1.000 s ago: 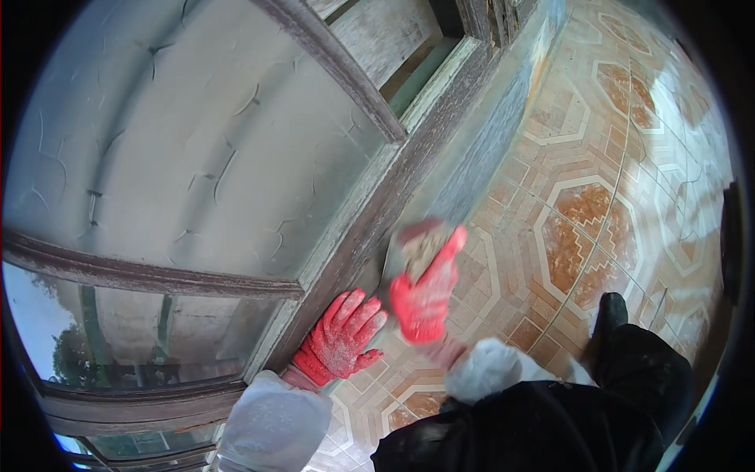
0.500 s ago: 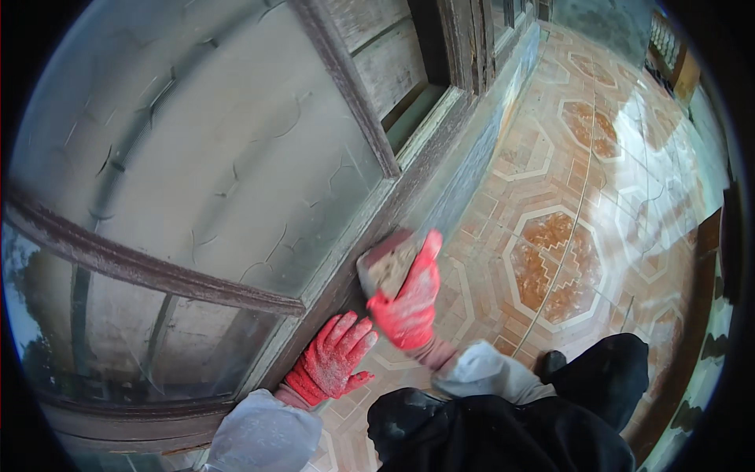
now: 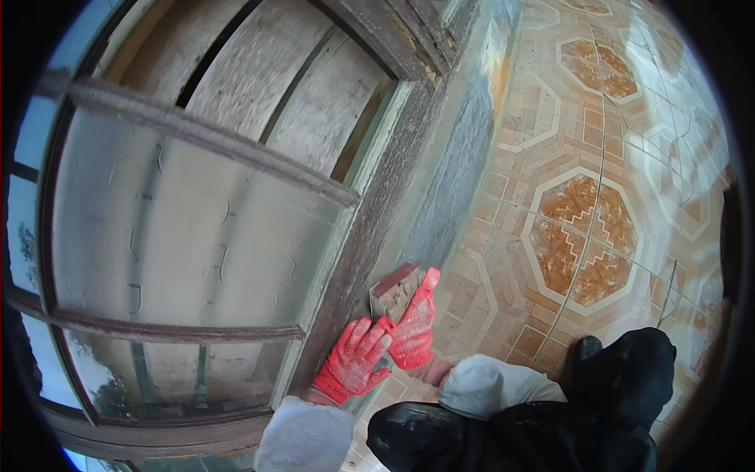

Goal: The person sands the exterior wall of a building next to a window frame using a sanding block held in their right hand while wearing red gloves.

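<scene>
One right hand (image 3: pixel 411 340) grips one block (image 3: pixel 395 296); one left hand (image 3: pixel 354 362) lies flat, fingers slightly spread. Block at low wall (image 3: pixel 456 169) under window frame (image 3: pixel 387 169), reddish edge facing away, long axis seemingly slanting up-right.

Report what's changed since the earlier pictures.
The right hand, holding a reddish-edged block, has come closer to the left hand; they now appear to touch. The view shifted too. The block is still gripped; the left hand stays open beside the wooden window frame.
</scene>
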Tool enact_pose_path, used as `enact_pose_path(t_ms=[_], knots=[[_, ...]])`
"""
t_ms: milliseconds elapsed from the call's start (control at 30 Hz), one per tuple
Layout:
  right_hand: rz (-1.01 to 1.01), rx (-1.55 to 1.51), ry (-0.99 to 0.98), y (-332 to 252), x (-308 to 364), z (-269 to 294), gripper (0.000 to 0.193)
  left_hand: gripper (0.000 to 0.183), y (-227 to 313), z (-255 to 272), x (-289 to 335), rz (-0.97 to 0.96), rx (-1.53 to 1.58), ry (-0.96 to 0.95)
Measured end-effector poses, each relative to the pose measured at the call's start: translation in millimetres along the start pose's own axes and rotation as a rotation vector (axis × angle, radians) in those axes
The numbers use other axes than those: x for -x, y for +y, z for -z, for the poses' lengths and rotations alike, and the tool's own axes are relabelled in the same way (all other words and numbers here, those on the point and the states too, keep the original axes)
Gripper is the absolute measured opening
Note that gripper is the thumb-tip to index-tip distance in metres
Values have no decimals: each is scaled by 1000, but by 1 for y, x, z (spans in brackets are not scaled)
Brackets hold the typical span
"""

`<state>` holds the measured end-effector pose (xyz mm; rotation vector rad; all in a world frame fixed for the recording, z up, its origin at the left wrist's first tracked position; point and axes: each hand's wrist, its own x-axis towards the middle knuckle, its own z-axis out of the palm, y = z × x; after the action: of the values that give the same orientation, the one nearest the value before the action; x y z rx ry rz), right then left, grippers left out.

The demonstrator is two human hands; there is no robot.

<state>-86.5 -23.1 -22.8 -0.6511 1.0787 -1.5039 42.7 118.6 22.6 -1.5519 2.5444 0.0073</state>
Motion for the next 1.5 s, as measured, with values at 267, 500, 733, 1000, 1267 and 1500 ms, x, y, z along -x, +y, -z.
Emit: enact_pose_path(t_ms=[267, 500, 733, 1000, 1267, 1500], knots=[[-11, 454, 136, 11, -161, -28, 70, 72, -8, -2, -25, 63, -53, -68], [-28, 165, 185, 20, -27, -10, 43, 71, -9, -3, -36, 75, 0, -60], [77, 559, 235, 40, -91, -8, 48, 74, -4, -2, -36, 107, -24, -123], [-147, 323, 170, 66, -61, -2, 45, 75, -9, -2, -32, 123, -50, -119], [-49, 557, 158, 53, -83, 11, 73, 75, -2, -2, -47, 107, -4, -113], [-200, 383, 205, 61, -144, -7, 43, 75, -10, 2, -31, 146, -12, -98]])
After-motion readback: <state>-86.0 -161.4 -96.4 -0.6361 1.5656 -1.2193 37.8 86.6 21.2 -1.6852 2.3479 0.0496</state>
